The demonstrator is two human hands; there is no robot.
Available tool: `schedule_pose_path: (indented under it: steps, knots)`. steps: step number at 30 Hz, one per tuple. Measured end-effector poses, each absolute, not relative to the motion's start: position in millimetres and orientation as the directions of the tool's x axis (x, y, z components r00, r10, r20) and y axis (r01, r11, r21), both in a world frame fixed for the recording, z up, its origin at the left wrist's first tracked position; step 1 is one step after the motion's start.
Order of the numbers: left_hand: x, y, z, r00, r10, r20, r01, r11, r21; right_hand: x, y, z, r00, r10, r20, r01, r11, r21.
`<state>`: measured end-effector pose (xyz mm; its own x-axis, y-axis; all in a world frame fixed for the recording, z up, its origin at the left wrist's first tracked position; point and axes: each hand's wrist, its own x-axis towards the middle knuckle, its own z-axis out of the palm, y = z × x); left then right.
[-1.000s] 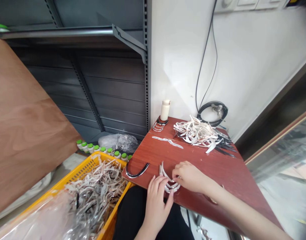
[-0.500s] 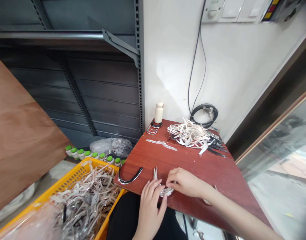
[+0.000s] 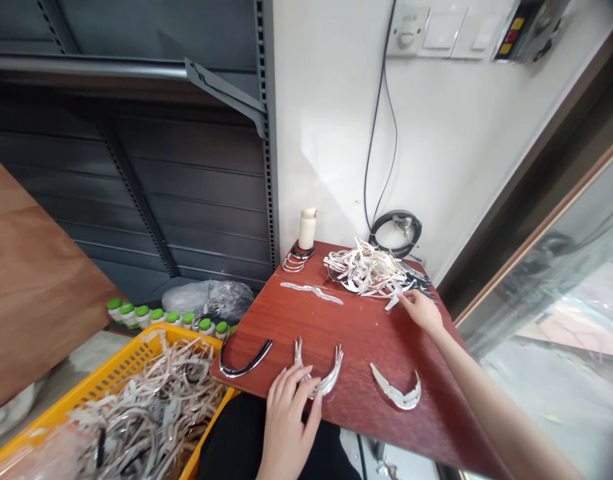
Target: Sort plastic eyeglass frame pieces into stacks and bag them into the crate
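Observation:
My left hand (image 3: pixel 289 417) lies at the table's near edge with its fingers spread, the fingertips touching a U-shaped bundle of thin silvery strips (image 3: pixel 331 381). Across the table, my right hand (image 3: pixel 422 310) pinches the end of a whitish strip (image 3: pixel 393 300) at the edge of a tangled pile of white strips (image 3: pixel 366 263). A curved whitish piece (image 3: pixel 403 400) lies apart on the near right. To the left of my left hand is a black and silver U-shaped strip (image 3: pixel 246 370).
The red-brown table (image 3: pixel 286 317) also bears a wavy clear strip (image 3: pixel 311 291) and a cream bottle-like cylinder (image 3: pixel 307 229) on curved strips. A yellow crate (image 3: pixel 86 403) full of strips stands left, before green-capped bottles (image 3: pixel 143 315). A coiled black cable (image 3: pixel 393 233) is by the wall.
My right hand has left the silvery bundle and reached forward to the white pile, uncovering the bundle's right side and the curved piece. My left hand stays at the bundle. The view shifted slightly.

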<state>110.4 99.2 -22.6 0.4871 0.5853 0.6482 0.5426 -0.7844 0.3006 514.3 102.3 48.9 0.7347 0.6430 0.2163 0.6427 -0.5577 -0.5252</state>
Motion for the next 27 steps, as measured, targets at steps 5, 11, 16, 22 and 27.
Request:
schedule_pose_path:
  steps: [5, 11, 16, 22, 27]
  knots:
    - [111.2, 102.6, -25.7, 0.479, 0.588, 0.652, 0.548, -0.78, 0.302, 517.3, 110.0, 46.8, 0.775, 0.568, 0.276, 0.585, -0.48, -0.654]
    - [110.8, 104.0, -27.3, 0.482, 0.591, 0.647, 0.542, -0.781, 0.311, 522.8, 88.4, 64.8, 0.849, 0.481, 0.218, 0.372, -0.253, -0.893]
    - [110.8, 103.8, -26.3, 0.49, 0.599, 0.633, 0.529, -0.782, 0.33, 499.8, 56.9, 70.4, 0.739, 0.663, 0.116, 0.209, -0.062, -0.976]
    - [110.0, 102.7, -25.9, 0.497, 0.617, 0.61, 0.525, -0.774, 0.355, 469.1, 36.0, 74.4, 0.546, 0.835, 0.068, 0.242, -0.079, -0.967]
    - [109.6, 103.6, -27.2, 0.499, 0.618, 0.608, 0.526, -0.773, 0.354, 459.3, 36.3, 76.9, 0.426, 0.899, 0.1, 0.389, -0.083, -0.917]
